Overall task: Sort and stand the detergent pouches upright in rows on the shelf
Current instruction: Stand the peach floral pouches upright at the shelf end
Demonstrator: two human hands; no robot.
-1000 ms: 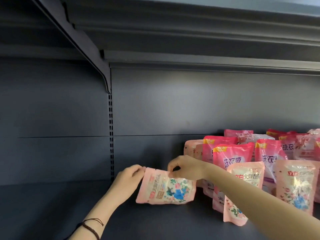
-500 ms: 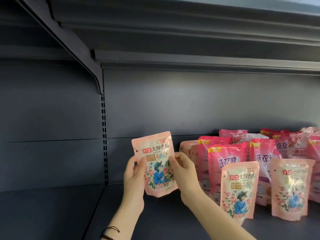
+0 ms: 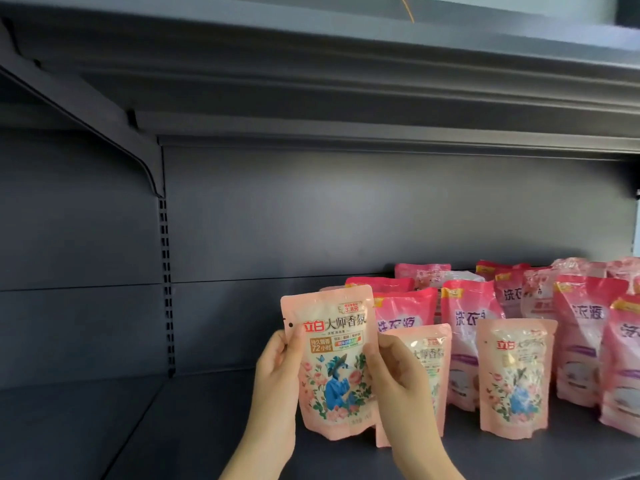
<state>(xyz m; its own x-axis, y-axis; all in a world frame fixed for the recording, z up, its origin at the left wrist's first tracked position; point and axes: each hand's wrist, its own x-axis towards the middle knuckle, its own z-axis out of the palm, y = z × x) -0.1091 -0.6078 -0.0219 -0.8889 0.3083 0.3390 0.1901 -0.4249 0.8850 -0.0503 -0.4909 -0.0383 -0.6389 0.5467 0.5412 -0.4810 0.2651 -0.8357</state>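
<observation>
Head view | dark grey metal shelf (image 3: 207,427) | left hand (image 3: 277,372), right hand (image 3: 398,379) grip pale pouch (image 3: 332,341) upright

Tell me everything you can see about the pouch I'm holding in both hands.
The held pouch is pale pink, glossy plastic, sealed across the top. Its front shows red and dark Chinese lettering, a 3.8 price mark, an orange 72 panel and a blue-dressed figure among pink flowers. It is upright, front to the camera, left of the other pale pouches. The left hand grips its left edge, the right hand its right edge. Whether its base touches the shelf is unclear.
</observation>
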